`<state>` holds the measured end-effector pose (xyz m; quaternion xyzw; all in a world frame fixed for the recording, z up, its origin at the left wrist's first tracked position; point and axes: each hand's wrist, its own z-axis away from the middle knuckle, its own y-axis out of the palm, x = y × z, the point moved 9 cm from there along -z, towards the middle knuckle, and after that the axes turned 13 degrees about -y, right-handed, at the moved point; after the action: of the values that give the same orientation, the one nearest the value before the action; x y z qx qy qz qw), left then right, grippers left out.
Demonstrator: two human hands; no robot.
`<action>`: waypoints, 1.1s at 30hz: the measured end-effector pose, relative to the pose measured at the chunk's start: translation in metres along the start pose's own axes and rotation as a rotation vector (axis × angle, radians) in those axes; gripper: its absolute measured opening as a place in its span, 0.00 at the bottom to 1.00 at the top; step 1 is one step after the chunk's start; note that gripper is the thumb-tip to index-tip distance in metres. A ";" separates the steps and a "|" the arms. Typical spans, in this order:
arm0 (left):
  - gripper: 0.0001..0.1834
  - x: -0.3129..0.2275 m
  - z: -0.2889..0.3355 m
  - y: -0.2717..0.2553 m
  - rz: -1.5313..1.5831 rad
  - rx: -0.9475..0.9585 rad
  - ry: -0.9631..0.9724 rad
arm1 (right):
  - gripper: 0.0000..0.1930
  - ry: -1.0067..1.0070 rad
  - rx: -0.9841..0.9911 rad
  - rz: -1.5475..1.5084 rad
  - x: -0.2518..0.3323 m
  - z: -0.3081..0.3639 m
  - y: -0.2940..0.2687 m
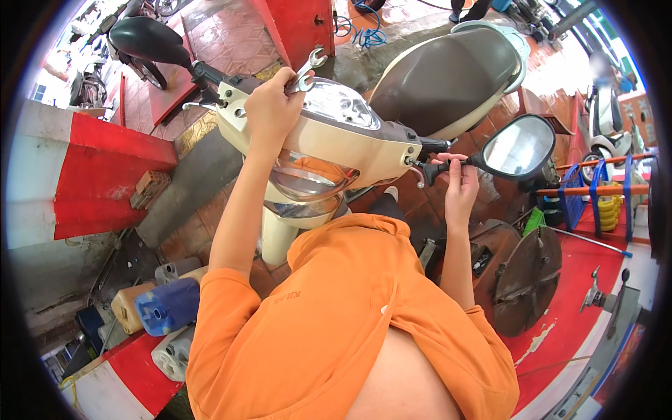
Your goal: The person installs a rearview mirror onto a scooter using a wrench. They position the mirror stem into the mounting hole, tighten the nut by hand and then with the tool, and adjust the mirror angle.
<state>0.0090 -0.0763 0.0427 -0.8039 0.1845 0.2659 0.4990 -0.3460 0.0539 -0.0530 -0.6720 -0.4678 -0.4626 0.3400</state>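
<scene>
At right hand (459, 180): black-rimmed mirror (519, 146), rounded, bright.

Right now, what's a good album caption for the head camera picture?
At a cream scooter, left hand grips wrenches, right hand holds a mirror stem.

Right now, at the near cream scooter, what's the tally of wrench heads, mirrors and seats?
Wrench heads: 2, both at the left hand
Mirrors: 2, one held by the right hand
Seats: 1
Total: 5
</scene>
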 end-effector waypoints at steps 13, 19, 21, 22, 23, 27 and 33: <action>0.08 0.000 0.001 0.000 0.026 0.042 -0.003 | 0.11 0.091 0.145 -0.014 0.007 -0.008 0.001; 0.08 -0.004 -0.001 0.000 0.026 0.005 0.048 | 0.08 0.000 0.286 0.103 0.014 -0.010 0.004; 0.08 -0.002 0.001 0.001 0.043 0.020 0.050 | 0.09 -0.174 0.440 0.180 0.026 -0.017 0.014; 0.08 0.000 0.002 0.002 0.028 0.021 0.041 | 0.09 -0.165 0.445 0.211 0.026 -0.016 0.015; 0.08 0.001 0.000 0.001 0.016 0.014 0.037 | 0.09 -0.165 0.442 0.212 0.028 -0.018 0.017; 0.08 0.005 0.002 0.001 -0.001 0.000 0.048 | 0.08 -0.286 0.534 0.233 0.047 -0.021 0.033; 0.08 -0.001 -0.003 0.004 0.037 0.009 0.031 | 0.08 -0.310 0.651 0.528 0.035 -0.012 0.030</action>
<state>0.0065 -0.0805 0.0417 -0.8022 0.2080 0.2618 0.4947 -0.3163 0.0437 -0.0171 -0.6877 -0.4471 -0.0823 0.5660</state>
